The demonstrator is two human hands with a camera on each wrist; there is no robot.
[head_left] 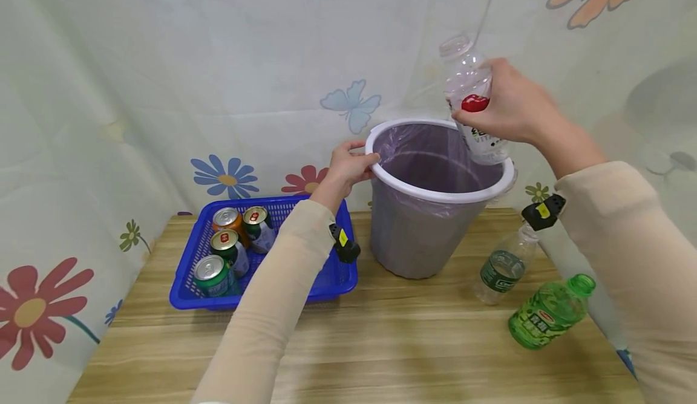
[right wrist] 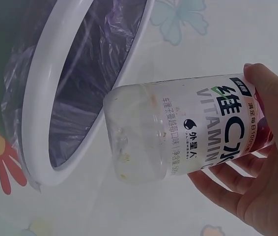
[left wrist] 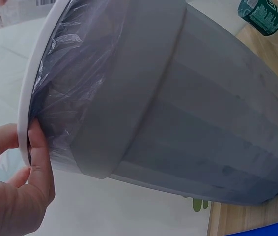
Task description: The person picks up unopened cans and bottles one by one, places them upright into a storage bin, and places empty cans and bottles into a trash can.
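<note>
My left hand pinches the white rim of a grey trash bin at its left side. In the left wrist view, thumb and fingers lie on either side of that rim, beside the thin purplish liner. My right hand grips a clear plastic drink bottle around its labelled middle. The bottle has no cap and tilts with its mouth up and to the left. Its base overlaps the bin's right rim in the head view. In the right wrist view, the white label faces the camera.
Left of the bin, a blue plastic basket holds several drink cans. On the right of the wooden table stand a clear bottle with a green label and a green bottle. A flowered curtain hangs behind.
</note>
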